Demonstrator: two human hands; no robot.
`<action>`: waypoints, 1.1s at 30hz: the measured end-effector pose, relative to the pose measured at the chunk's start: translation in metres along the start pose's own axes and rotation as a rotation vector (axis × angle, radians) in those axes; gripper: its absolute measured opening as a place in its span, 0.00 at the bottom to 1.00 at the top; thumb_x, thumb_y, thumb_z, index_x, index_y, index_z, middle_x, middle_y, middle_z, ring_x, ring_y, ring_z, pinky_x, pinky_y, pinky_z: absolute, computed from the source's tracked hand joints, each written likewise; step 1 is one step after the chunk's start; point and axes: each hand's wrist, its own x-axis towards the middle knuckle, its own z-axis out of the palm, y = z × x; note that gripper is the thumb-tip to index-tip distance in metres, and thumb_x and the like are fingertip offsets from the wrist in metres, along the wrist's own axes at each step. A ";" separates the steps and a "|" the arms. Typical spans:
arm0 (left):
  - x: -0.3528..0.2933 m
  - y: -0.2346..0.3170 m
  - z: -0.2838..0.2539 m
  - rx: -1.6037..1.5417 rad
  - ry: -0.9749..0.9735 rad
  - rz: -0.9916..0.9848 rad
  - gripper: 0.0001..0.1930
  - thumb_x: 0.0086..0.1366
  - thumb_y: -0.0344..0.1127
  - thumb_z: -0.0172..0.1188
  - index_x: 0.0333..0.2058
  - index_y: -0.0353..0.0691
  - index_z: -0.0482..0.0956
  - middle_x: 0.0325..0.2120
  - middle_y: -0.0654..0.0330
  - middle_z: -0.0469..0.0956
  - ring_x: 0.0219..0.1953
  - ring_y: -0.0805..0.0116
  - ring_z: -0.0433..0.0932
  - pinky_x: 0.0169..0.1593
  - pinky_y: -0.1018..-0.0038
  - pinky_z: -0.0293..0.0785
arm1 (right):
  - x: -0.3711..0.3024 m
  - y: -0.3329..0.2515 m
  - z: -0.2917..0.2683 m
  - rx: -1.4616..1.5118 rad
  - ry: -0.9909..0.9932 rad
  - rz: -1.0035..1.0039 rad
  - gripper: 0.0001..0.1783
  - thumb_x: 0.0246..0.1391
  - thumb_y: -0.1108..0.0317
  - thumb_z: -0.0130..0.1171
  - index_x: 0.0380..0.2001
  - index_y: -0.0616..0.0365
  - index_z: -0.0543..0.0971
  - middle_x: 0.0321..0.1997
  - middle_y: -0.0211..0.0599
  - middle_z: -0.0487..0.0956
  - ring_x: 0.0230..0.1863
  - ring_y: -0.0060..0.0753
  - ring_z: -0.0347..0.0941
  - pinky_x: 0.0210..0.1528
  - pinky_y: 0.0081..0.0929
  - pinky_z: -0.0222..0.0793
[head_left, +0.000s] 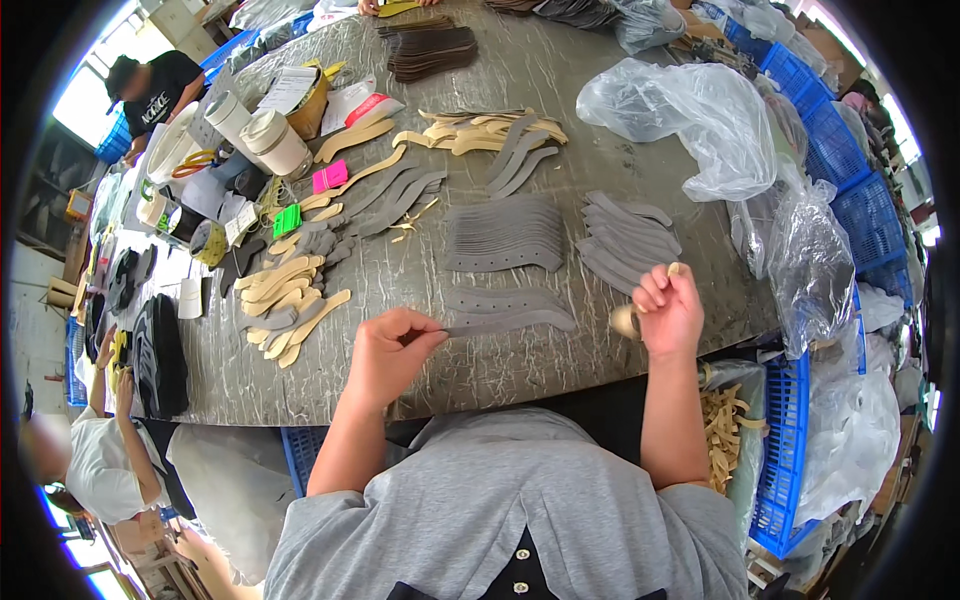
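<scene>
My left hand (pixel 395 350) pinches the left end of a grey curved strip (pixel 510 320) with small holes, lying along the table. Just beyond it is a similar grey strip (pixel 505 298). My right hand (pixel 670 312) is raised near the table's front right edge, its fingers curled in. A smeared beige piece (pixel 627 320) shows beside its palm; whether the fingers hold it is unclear. A neat row of grey strips (pixel 505 233) lies farther off, with a looser pile of grey strips (pixel 625 240) to its right.
Beige strips (pixel 280 290) lie at the left, near jars (pixel 272 143). Clear plastic bags (pixel 690 115) cover the far right. A blue basket (pixel 785 460) and beige scraps (pixel 730 430) are below the right edge. Co-workers (pixel 115 460) sit left and far left.
</scene>
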 end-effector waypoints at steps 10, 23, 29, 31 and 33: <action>0.014 -0.008 0.015 0.049 -0.155 -0.256 0.06 0.56 0.28 0.68 0.32 0.32 0.84 0.21 0.65 0.79 0.22 0.81 0.72 0.26 0.80 0.68 | -0.031 0.055 0.005 -0.713 -0.214 0.207 0.12 0.52 0.75 0.66 0.37 0.57 0.74 0.31 0.22 0.72 0.32 0.14 0.67 0.35 0.16 0.66; 0.037 -0.042 0.035 0.265 -0.147 -0.239 0.08 0.55 0.32 0.67 0.31 0.33 0.84 0.21 0.56 0.81 0.24 0.72 0.76 0.32 0.72 0.73 | -0.013 0.083 -0.001 -1.285 -0.138 -0.126 0.10 0.47 0.76 0.67 0.32 0.64 0.75 0.24 0.39 0.79 0.26 0.27 0.75 0.32 0.25 0.70; 0.039 -0.037 0.034 0.296 -0.188 -0.267 0.08 0.55 0.32 0.66 0.31 0.34 0.84 0.23 0.49 0.82 0.26 0.61 0.81 0.34 0.68 0.75 | -0.016 0.082 0.003 -1.355 -0.126 -0.113 0.10 0.47 0.73 0.67 0.31 0.62 0.75 0.24 0.39 0.78 0.27 0.34 0.77 0.31 0.30 0.72; 0.039 -0.035 0.034 0.309 -0.190 -0.276 0.08 0.55 0.32 0.66 0.31 0.34 0.84 0.23 0.49 0.81 0.26 0.59 0.81 0.34 0.67 0.75 | -0.018 0.082 0.007 -1.557 -0.175 -0.270 0.11 0.46 0.72 0.68 0.30 0.60 0.76 0.26 0.37 0.76 0.29 0.36 0.76 0.30 0.34 0.71; 0.039 -0.034 0.035 0.327 -0.186 -0.269 0.08 0.54 0.33 0.65 0.31 0.34 0.84 0.23 0.49 0.81 0.26 0.56 0.81 0.34 0.65 0.76 | -0.023 0.080 0.014 -1.743 -0.230 -0.418 0.10 0.46 0.70 0.68 0.32 0.56 0.78 0.29 0.36 0.73 0.32 0.38 0.74 0.30 0.36 0.71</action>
